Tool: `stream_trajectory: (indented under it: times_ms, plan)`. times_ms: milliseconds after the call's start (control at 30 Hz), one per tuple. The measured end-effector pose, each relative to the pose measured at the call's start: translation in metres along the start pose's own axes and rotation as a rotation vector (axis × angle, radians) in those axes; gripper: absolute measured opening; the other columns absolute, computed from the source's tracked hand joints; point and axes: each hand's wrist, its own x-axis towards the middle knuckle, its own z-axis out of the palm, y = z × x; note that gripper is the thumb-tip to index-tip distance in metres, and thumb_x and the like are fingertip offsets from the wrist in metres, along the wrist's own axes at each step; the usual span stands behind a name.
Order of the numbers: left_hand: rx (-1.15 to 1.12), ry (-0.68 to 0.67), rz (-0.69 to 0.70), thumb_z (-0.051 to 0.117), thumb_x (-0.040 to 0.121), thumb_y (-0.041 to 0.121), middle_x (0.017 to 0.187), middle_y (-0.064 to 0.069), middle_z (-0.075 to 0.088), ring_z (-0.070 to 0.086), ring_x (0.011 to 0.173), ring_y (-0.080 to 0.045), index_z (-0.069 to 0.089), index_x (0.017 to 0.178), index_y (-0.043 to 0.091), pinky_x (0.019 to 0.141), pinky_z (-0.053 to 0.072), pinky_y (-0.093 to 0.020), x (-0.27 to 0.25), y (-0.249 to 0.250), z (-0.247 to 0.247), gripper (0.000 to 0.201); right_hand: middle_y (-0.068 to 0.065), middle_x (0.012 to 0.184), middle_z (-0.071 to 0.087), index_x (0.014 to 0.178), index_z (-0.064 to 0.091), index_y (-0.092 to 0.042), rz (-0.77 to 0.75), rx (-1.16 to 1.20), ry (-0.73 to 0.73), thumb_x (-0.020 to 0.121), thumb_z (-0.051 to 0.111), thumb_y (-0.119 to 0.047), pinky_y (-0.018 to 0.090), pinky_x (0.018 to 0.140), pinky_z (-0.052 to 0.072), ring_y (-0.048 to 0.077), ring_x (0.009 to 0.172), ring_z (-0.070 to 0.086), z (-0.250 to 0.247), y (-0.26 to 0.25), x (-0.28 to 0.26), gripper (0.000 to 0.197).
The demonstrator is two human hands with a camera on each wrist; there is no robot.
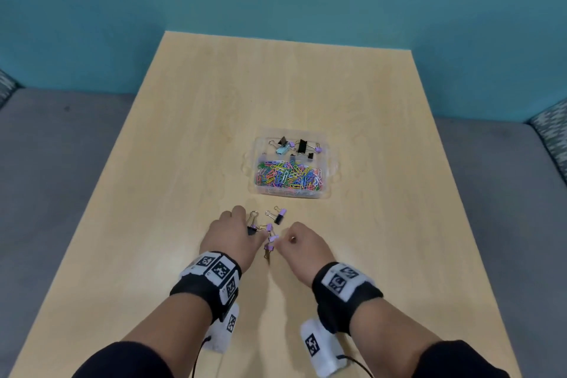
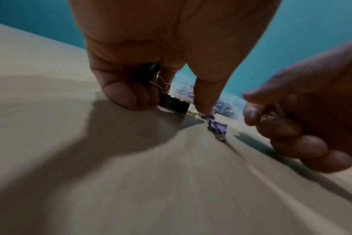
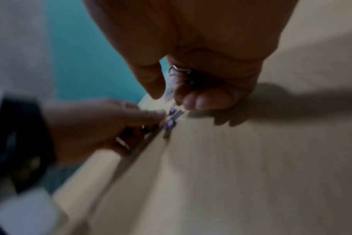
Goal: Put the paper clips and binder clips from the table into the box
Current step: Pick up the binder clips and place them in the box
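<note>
Left hand [image 1: 227, 232]: low on the table [image 1: 184, 132], near and left of the box; fingers curled round a black binder clip [image 2: 172, 105], its wire handles running up between the fingers; thumb tip down beside the purple clips
Right hand [image 1: 302, 241]: just right of the left hand, fingers curled; a clip with a wire handle [image 3: 180, 70] held inside the curl; the wrist view is blurred, so its colour is unclear
Purple clips [image 1: 270, 238]: small cluster on the table between the two hands, touching or nearly touching both thumbs
Loose clip [image 1: 279, 215]: purple and black binder clip lying on the table just beyond the hands, between them and the box; another wire handle shows beside it to the left
Box [image 1: 333, 163]: clear plastic, at mid-table, beyond the hands; far part holds binder clips [image 1: 302, 147], black, purple and pale blue; near part is full of coloured paper clips [image 1: 290, 176]
Wrists: black bands with printed black-and-white markers on both
</note>
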Motion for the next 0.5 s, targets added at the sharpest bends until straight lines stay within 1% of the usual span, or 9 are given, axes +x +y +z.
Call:
stream_trajectory:
  times_ms: [33,67,133,200,267,333,367,433,500]
  plan:
    - [0.02,0.0,0.004,0.061,0.076,0.052,0.087,-0.004,0.051,0.054,0.08,-0.03,0.041,0.089,0.016,0.06,0.035,-0.032,0.002,0.001,0.0,0.044,-0.005,0.075,0.057,0.083,0.047,-0.019,-0.079,-0.22,-0.001,0.084,0.053,-0.044,0.03,0.057,0.036,0.021,0.065,0.052,0.002,-0.003,0.001,0.026]
    - [0.019,-0.002,-0.003,0.061,0.077,0.047,0.088,-0.005,0.053,0.054,0.079,-0.03,0.04,0.088,0.016,0.06,0.035,-0.032,0.003,0.002,-0.001,0.039,-0.005,0.08,0.058,0.086,0.045,-0.02,-0.132,-0.361,-0.001,0.083,0.051,-0.049,0.032,0.06,0.038,0.023,0.071,0.053,0.005,-0.006,0.002,0.03]
    - [-0.022,-0.017,-0.028,0.059,0.077,0.041,0.083,-0.004,0.055,0.051,0.071,-0.027,0.04,0.083,0.015,0.057,0.035,-0.031,0.005,0.001,-0.006,0.033,-0.003,0.093,0.062,0.097,0.046,-0.021,-0.188,-0.465,0.014,0.083,0.05,-0.053,0.034,0.067,0.046,0.026,0.083,0.06,0.012,-0.013,0.007,0.035]
    - [-0.12,-0.031,-0.079,0.061,0.076,0.042,0.073,0.001,0.056,0.051,0.064,-0.021,0.043,0.08,0.015,0.052,0.032,-0.03,0.006,-0.004,-0.011,0.033,0.0,0.101,0.064,0.107,0.046,-0.022,-0.222,-0.522,0.041,0.082,0.055,-0.051,0.035,0.071,0.049,0.028,0.09,0.063,0.019,-0.017,0.014,0.04]
    - [-0.261,-0.027,-0.15,0.064,0.075,0.044,0.068,0.003,0.058,0.053,0.063,-0.017,0.046,0.079,0.017,0.051,0.034,-0.029,0.006,-0.01,-0.018,0.033,0.003,0.1,0.065,0.11,0.044,-0.021,-0.252,-0.556,0.049,0.086,0.055,-0.042,0.037,0.069,0.049,0.031,0.089,0.064,0.024,-0.018,0.018,0.034]
    - [-0.375,0.003,-0.205,0.065,0.073,0.043,0.067,0.001,0.06,0.056,0.063,-0.017,0.049,0.077,0.016,0.054,0.039,-0.029,0.007,-0.014,-0.023,0.032,0.008,0.098,0.066,0.11,0.044,-0.018,-0.274,-0.591,0.043,0.089,0.049,-0.026,0.038,0.067,0.047,0.034,0.086,0.063,0.024,-0.02,0.019,0.024]
    - [-0.402,0.019,-0.211,0.065,0.073,0.043,0.067,0.0,0.061,0.057,0.063,-0.018,0.049,0.076,0.016,0.056,0.041,-0.03,0.009,-0.014,-0.027,0.031,0.009,0.097,0.066,0.111,0.044,-0.017,-0.279,-0.614,0.041,0.088,0.046,-0.02,0.038,0.065,0.046,0.034,0.086,0.064,0.023,-0.021,0.02,0.024]
    - [-0.398,0.048,-0.185,0.066,0.073,0.044,0.066,-0.001,0.061,0.058,0.063,-0.018,0.05,0.076,0.017,0.059,0.044,-0.031,0.019,-0.008,-0.036,0.032,0.011,0.096,0.066,0.112,0.045,-0.015,-0.306,-0.673,0.028,0.085,0.046,-0.014,0.036,0.06,0.041,0.035,0.085,0.064,0.022,-0.022,0.02,0.027]
    - [-0.364,0.069,-0.125,0.066,0.074,0.044,0.066,0.0,0.061,0.058,0.063,-0.017,0.049,0.076,0.018,0.059,0.044,-0.031,0.034,0.004,-0.047,0.031,0.013,0.095,0.066,0.109,0.044,-0.012,-0.356,-0.737,-0.006,0.082,0.052,-0.013,0.035,0.058,0.036,0.035,0.083,0.063,0.021,-0.025,0.018,0.029]
